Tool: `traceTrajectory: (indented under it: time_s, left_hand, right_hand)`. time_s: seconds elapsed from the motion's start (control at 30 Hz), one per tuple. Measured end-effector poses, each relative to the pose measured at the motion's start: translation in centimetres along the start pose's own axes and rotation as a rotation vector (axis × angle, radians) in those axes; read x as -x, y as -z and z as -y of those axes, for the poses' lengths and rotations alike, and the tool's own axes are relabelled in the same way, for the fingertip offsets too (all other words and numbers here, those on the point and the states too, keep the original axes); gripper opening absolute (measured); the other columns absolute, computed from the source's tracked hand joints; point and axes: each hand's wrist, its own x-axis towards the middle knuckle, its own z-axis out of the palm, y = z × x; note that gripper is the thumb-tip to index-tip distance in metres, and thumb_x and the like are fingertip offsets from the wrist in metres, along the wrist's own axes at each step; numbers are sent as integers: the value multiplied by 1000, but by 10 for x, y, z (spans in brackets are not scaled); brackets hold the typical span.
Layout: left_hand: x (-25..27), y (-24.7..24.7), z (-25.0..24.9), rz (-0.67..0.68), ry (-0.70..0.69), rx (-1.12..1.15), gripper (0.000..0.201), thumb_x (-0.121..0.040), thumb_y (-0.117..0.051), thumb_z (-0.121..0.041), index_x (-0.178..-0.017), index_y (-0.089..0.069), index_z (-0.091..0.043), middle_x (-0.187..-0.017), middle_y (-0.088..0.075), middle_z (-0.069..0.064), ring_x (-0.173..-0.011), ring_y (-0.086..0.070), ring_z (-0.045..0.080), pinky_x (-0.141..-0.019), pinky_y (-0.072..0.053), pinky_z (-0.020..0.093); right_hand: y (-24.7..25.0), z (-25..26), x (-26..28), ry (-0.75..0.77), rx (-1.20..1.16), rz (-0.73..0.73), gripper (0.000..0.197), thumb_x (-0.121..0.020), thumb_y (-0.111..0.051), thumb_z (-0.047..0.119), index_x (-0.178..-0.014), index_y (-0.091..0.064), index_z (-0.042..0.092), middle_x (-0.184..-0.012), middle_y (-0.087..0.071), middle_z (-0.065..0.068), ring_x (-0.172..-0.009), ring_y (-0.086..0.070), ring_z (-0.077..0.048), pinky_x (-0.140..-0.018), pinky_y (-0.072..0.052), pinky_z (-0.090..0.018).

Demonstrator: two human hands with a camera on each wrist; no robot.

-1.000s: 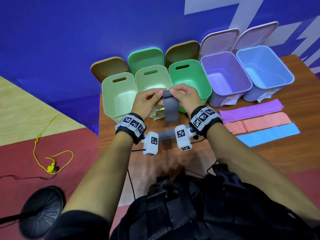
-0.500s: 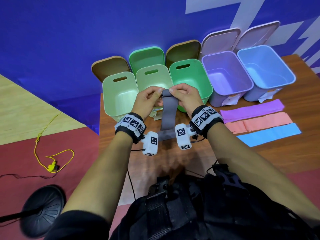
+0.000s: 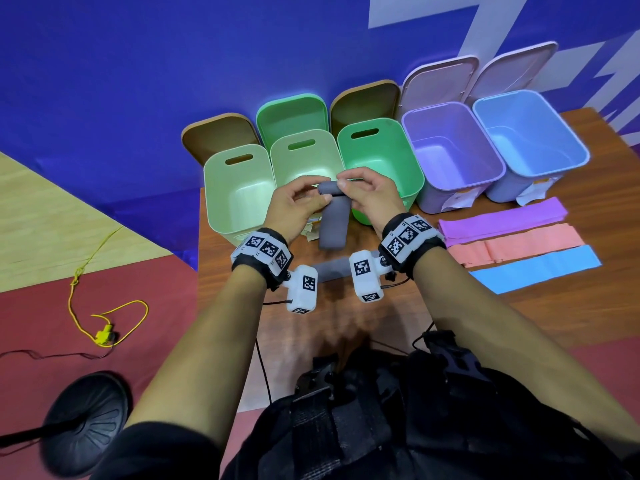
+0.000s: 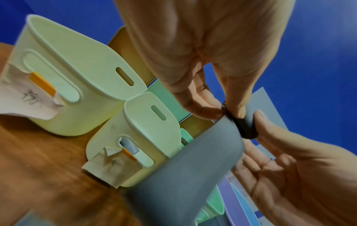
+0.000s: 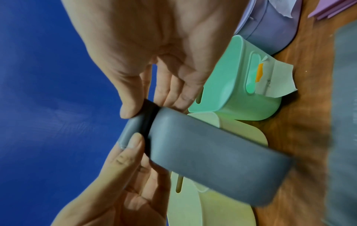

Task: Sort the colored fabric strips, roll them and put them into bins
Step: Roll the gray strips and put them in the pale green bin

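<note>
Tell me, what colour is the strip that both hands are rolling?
Grey. The strip shows best in the right wrist view.

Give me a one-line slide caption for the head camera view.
Both hands, left hand and right hand, roll a grey strip in front of five open bins.

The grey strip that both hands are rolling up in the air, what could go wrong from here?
1. Only fingertips of the left hand and right hand pinch the small roll of the grey strip; a slip could let it unwind.
2. The long tail hangs to the table and may roll up skewed.
3. The hands hover by the pale green bin; the tail could snag its rim.
</note>
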Motion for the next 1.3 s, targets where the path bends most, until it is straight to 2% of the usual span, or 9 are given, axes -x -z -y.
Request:
traceTrajectory:
  time_s: [0.17,0.4,0.6,0.77,0.87,0.97,1.1,1.17,1.3]
  left_hand:
    - [1,-2,-3,56,31,44,20,-89,-69,-4,-106,-67,-16,-90,-67,19,-82,-65,22,-81,-57,35]
    - [-1,-1,-4,11,-14,29,16,-89,-69,-3,-104,-71,-9,-88,-73,4,-89,-69,21,-87,-57,37]
    - [-1,-4,-5,18,44,17,24,-91,-66,-4,-115,-65,-4,-94,-68,14,-84,-66,17,-81,-56,28]
    - [0,-8,-5,40,120,-17,7,-96,-63,-14,-99,-63,-8,-72,-70,-5,-71,-67,9,-70,-58,28]
    - [1,-6,-5,36,95,-17,13,-94,-65,-9,-106,-64,-5,-85,-71,7,-81,-67,18,-72,-56,32]
    - [2,-5,-6,32,68,-17,20,-92,-66,-5,-111,-64,-4,-92,-71,14,-81,-67,16,-73,-56,27]
    - [4,-4,-5,30,52,-29,24,-90,-69,-8,-113,-66,-9,-100,-69,27,-87,-65,23,-83,-57,44]
    - [5,-4,-7,21,66,-17,21,-91,-69,-13,-112,-66,-14,-97,-68,26,-85,-65,24,-81,-58,46]
    - [4,-4,-8,5,45,-30,22,-94,-64,-10,-116,-64,-5,-94,-69,16,-80,-67,16,-73,-59,34]
  right_hand:
    - [2,-1,-2,53,23,-9,13,-84,-75,10,-90,-73,21,-89,-74,-8,-83,-68,-18,-81,-55,-34]
    - [1,2,2,-35,-24,20,14,-90,-72,13,-101,-71,21,-100,-72,-5,-93,-68,-15,-76,-54,-25]
    - [0,1,0,30,48,-27,8,-77,-77,24,-84,-77,27,-88,-72,-4,-87,-67,-21,-89,-54,-42]
    - [1,3,2,55,53,-16,15,-83,-75,7,-95,-74,15,-92,-72,-5,-82,-67,-9,-80,-55,-27]
    - [0,1,1,31,20,-11,20,-79,-78,13,-98,-73,18,-100,-72,-7,-95,-68,-17,-89,-56,-32]
    - [-1,-2,1,-17,-15,-20,10,-85,-75,15,-92,-73,22,-91,-71,-7,-91,-65,-23,-91,-53,-44]
    - [1,0,0,30,30,-34,13,-88,-72,6,-93,-72,18,-86,-68,-6,-85,-64,-19,-83,-54,-36]
    - [2,1,0,50,51,-27,15,-86,-73,5,-94,-73,17,-90,-68,-5,-86,-65,-17,-85,-54,-33]
    - [1,0,2,45,15,2,19,-79,-75,11,-95,-73,19,-97,-70,-7,-92,-67,-19,-86,-56,-32]
